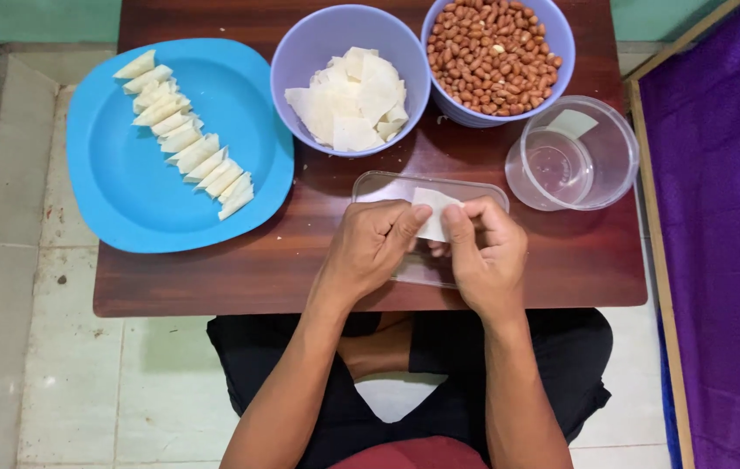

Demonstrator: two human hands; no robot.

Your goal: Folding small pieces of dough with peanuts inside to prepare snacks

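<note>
Head view, nearest first: the person sits cross-legged in dark clothing on a pale tiled floor, forearms reaching forward over the edge of a low dark-brown wooden table (pixel 561 260). The left hand (pixel 370 247) and the right hand (pixel 487 252) meet at the table's middle, both pinched closed on one small white pastry sheet (pixel 432 213) — thumbs and forefingers grip its lower part, its upper corner stands free above the fingers. The sheet is held just over a clear rectangular plastic lid (pixel 387 184) lying flat on the table.

Handling judgement: the sheet looks thin, light and limp, likely to tear or crease under a hard pinch; a grip at the edges with fingertips suits it best, and it may stick slightly if damp.

Beyond the hands, left, a blue plastic plate (pixel 127 200) carries a diagonal row of folded cones (pixel 183 139) — pale, narrow, pointed wedges lying touching one another. Centre, a lilac bowl (pixel 300 61) holds a loose heap of white sheets (pixel 352 100). Just beside it, a second lilac bowl (pixel 561 43) is full of red-brown skinned peanuts (pixel 491 56), matte and oval. Right, a clear round plastic tub (pixel 613 156) holds a little liquid. A purple cloth (pixel 717 217) lies off the table's right side.
</note>
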